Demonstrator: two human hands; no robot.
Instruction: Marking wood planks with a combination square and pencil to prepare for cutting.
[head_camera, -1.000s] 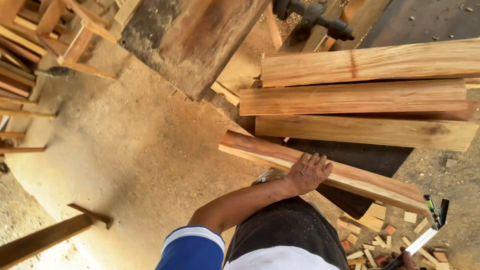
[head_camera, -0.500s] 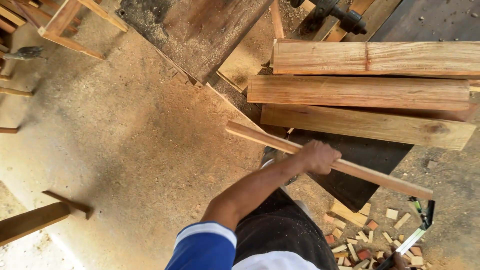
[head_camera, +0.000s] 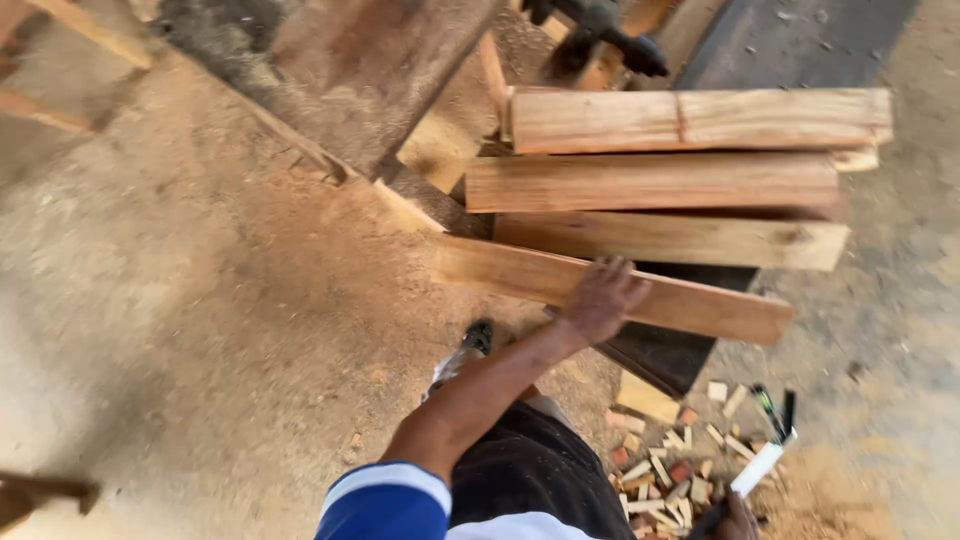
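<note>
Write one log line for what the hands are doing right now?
left hand: grips long pale wooden plank | right hand: holds white-and-black tool | near: three stacked wooden boards, small wood offcuts

Pale sawdust is covering the concrete floor (head_camera: 180, 330), lying thickest toward nine o'clock. Small wood offcuts (head_camera: 670, 465) are littering the ground at five o'clock. A large weathered slab (head_camera: 350, 70) is leaning in at twelve o'clock, and a dark sheet (head_camera: 790, 40) is stretching toward one o'clock under soft daylight.

Long reddish plank (head_camera: 690, 305) — tilted, lowest of four — gripped mid-length.
</note>
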